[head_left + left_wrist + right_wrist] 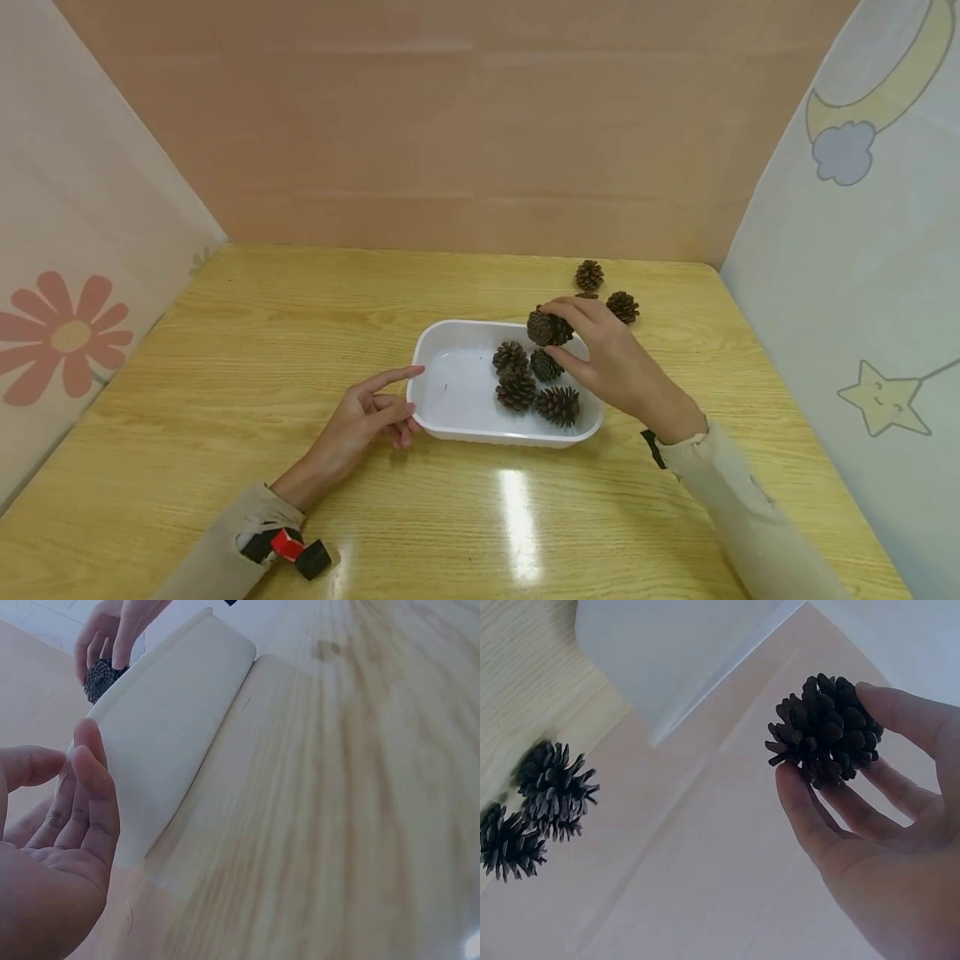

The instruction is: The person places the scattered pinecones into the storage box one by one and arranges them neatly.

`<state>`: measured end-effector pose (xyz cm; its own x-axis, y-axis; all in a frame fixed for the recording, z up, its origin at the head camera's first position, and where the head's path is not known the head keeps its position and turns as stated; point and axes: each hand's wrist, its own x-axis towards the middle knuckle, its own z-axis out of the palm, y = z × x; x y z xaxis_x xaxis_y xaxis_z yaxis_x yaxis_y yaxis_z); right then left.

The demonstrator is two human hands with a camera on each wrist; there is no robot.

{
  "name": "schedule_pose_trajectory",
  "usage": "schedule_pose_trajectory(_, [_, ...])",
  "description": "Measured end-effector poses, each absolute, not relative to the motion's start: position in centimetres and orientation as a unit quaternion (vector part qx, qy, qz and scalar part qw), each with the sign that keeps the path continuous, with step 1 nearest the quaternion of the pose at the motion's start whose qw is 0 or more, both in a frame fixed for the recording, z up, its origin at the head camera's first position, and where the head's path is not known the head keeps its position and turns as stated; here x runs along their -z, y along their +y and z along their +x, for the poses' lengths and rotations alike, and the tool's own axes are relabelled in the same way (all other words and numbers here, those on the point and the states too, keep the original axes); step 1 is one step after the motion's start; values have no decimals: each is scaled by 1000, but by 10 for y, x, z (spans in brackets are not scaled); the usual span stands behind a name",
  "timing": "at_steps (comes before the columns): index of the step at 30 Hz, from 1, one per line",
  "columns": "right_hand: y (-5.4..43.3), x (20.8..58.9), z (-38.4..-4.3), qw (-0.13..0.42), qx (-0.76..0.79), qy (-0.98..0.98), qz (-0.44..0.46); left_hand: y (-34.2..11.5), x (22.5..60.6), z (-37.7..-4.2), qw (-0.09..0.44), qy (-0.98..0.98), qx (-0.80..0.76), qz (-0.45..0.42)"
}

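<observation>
surface (225, 350): yellow wood, shiny | room: pink wall (450, 125) at 12 o'clock, flower sheet (67, 333) at 9 | right hand (611, 362): fingers pinch pine cone (548, 327) over white tray (457, 387) | left hand (367, 421): fingers loose, touching tray at 9 o'clock

Light wood-grain table (225, 350) w/ glossy top, a bright streak of overhead light reflected on it near the front edge. Back wall (465, 125) is plain peach-brown board; left side panel (82, 217) is pale w/ a pink flower print (63, 337). Right side panel (847, 317) is pale blue-white w/ a yellow moon and blue cloud (846, 152) up top, and a yellow star (885, 407) lower down.
</observation>
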<state>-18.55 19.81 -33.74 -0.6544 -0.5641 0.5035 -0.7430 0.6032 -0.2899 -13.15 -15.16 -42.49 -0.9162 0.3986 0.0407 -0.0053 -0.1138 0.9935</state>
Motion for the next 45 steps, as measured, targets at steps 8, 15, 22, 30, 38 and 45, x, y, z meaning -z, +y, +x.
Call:
schedule_pose_trajectory(8, [181, 340, -175, 184, -233, -861, 413, -152, 426, -129, 138, 659, -726, 140])
schedule_pose_trajectory(15, [173, 343, -165, 184, -238, -852, 429, -151, 422, -130, 139, 660, -725, 139])
schedule_pose_trajectory(22, [161, 346, -160, 192, -230, -844, 445, -151, 424, -132, 138, 658, -726, 147])
schedule_pose_trajectory(30, [150, 352, -155, 172, -238, -842, 453, -149, 423, -131, 141, 661, -724, 139])
schedule_pose_trajectory(38, [142, 370, -155, 133, -235, -858, 437, -151, 423, -131, 143, 666, -718, 142])
schedule_pose_trajectory(45, [138, 384, -156, 126, -229, -863, 432, -151, 422, -131, 143, 669, -716, 142])
